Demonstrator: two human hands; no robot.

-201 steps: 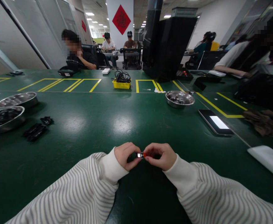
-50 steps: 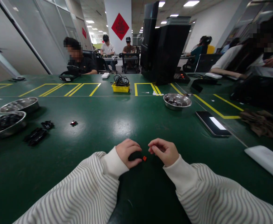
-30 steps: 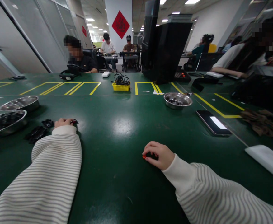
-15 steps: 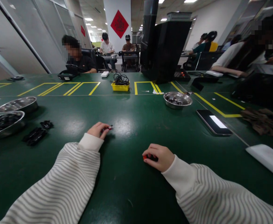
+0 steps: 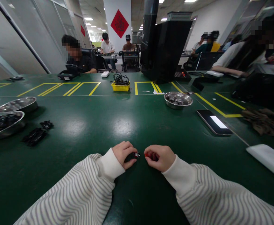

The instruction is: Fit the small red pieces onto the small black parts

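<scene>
Near the middle of the green table (image 5: 92, 125), my left hand (image 5: 125, 154) pinches a small black part (image 5: 137, 154) with a metal end and a bit of red on it. That end points right, toward my right hand (image 5: 160, 157). Between the thumb and fingers of my right hand is a small red-orange piece (image 5: 146, 154). A narrow gap separates the two pieces. Most of each is covered by my fingers.
Two metal bowls (image 5: 17, 104) and loose black parts (image 5: 35, 136) lie at left. Farther off are a yellow box (image 5: 121, 87) of cables and a metal bowl (image 5: 178, 100) of round parts. A phone (image 5: 214, 122) lies at right. Other people sit beyond.
My left hand has moved right and nearer to me with the small black part, coming close to my right hand. My right hand has stayed in almost the same place.
</scene>
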